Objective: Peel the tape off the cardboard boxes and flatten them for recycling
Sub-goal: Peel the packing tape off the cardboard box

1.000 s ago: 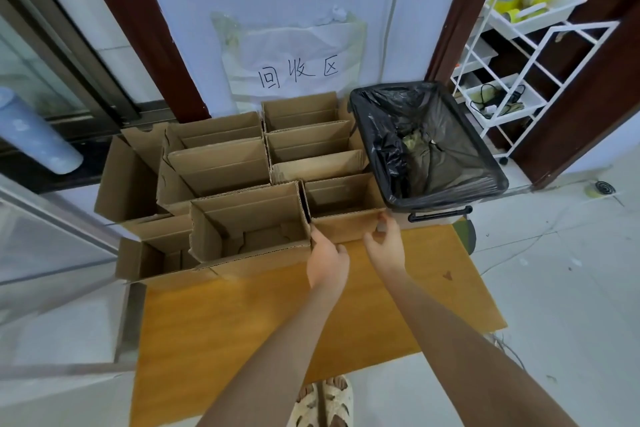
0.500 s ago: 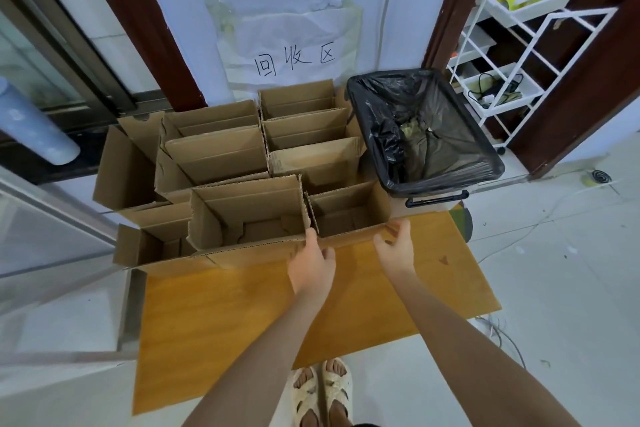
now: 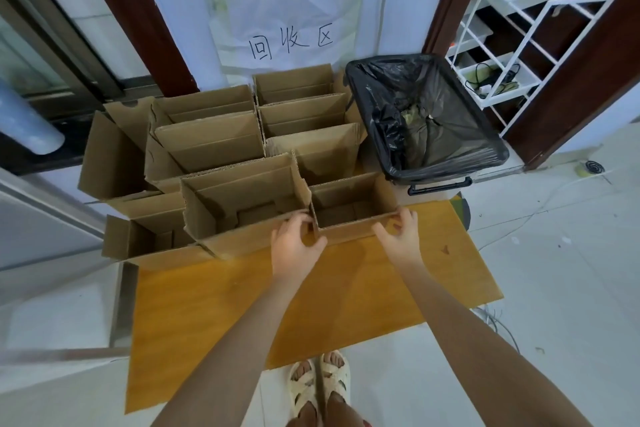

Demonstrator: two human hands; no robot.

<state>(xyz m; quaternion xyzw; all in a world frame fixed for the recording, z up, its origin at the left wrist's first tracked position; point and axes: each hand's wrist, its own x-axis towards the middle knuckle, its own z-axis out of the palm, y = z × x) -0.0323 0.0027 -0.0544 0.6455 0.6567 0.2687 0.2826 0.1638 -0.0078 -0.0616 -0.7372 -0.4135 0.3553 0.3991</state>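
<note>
Cardboard box (image 3: 349, 210), open-topped, between hands.

Cardboard boxes (image 3: 239, 163) are showing plain tan-brown all over, corrugated wavy pattern on the cut edges. Table (image 3: 311, 291) is showing orange-yellow wood grain. Bin liner (image 3: 426, 114) is reading glossy black. Wall sign (image 3: 287, 21) is showing white paper with black handwritten characters. Shelf rack (image 3: 512, 55) is white, holding yellow items. Door frames are dark reddish-brown. Sandals (image 3: 318, 385) are cream.
</note>
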